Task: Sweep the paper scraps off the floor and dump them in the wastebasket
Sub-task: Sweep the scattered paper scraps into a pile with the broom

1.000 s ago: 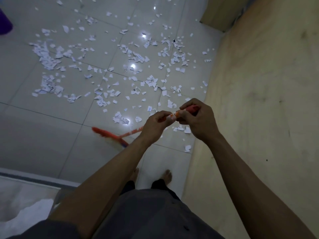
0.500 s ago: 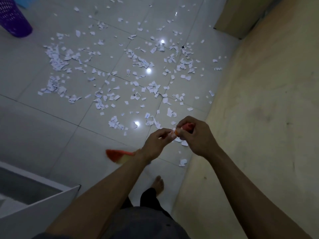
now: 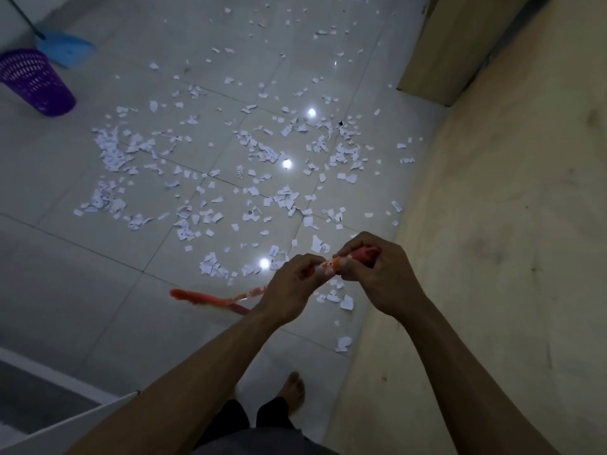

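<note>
Both hands grip the handle of an orange broom. My left hand [image 3: 290, 287] holds it lower down, my right hand [image 3: 377, 274] wraps its red top end. The broom head [image 3: 203, 298] hovers low over the tiles in front of my feet, blurred. White paper scraps [image 3: 256, 178] lie scattered across the grey tiled floor ahead, densest in the middle and left. A purple mesh wastebasket [image 3: 36, 82] stands at the far left, with a blue dustpan [image 3: 65, 50] just behind it.
A beige wall [image 3: 492, 224] runs along the right side, with a wooden panel or door [image 3: 450, 50] at the far right. A white ledge or step [image 3: 65, 415] sits at the lower left. My bare foot [image 3: 292, 389] stands on the tiles below the hands.
The view has tilted up and left, bringing the wastebasket and dustpan into sight. The broom head swung from left toward the feet and back out; both hands kept their grip on the handle.
</note>
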